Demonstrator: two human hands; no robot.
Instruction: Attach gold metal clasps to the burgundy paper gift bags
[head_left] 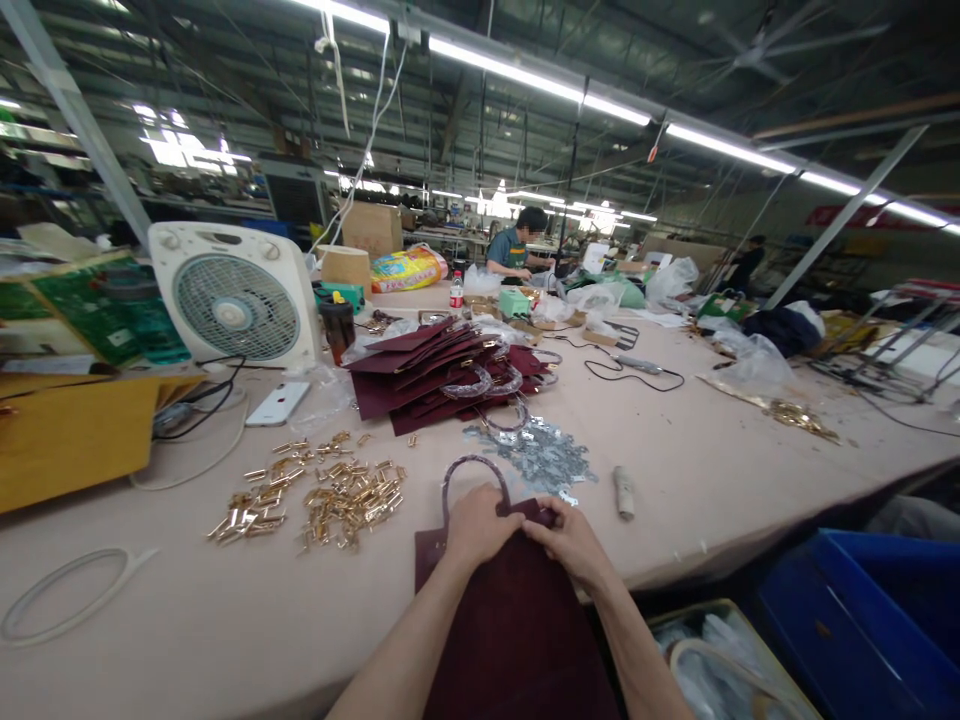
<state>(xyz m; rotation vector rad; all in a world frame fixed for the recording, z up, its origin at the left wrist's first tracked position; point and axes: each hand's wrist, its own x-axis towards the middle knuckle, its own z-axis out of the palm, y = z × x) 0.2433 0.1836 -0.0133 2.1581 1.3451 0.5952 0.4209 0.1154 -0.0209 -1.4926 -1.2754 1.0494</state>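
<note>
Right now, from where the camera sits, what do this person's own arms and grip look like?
Both are human. The left forearm and right forearm show no sleeves, cables or markings. The left grip and right grip are ordinary ungloved hands with fingers and thumbs. No watch shows; a thin ring would be too small to make out.
</note>
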